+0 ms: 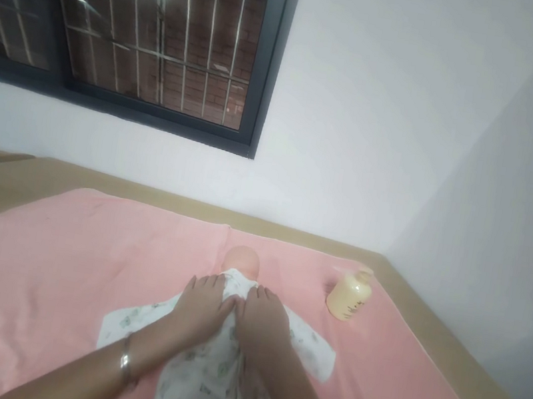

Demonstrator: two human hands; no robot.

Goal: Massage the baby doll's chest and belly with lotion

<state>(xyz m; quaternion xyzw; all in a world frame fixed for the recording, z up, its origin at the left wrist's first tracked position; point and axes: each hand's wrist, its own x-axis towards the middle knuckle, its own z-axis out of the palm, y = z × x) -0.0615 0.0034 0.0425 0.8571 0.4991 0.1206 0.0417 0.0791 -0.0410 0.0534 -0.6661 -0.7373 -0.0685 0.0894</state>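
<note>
A baby doll lies on its back or front, I cannot tell which, with its bald head (242, 261) away from me. It wears a white garment (211, 386) with a small green and grey print, sleeves spread to both sides. My left hand (203, 304) rests flat on the left of the upper body, its fingers over the shoulder. Mirroring it, my right hand (263, 320) lies on the right of the upper body. The two thumbs come together at the middle, just below the collar. Both hands look open, pressing on the cloth.
Under the doll spreads a pink sheet (86, 252) on a wooden surface (434, 320). A cream-coloured bottle (349, 296) stands tilted in view at the right. Behind are a white wall (352, 105) and a dark-framed window (258, 90) with metal bars.
</note>
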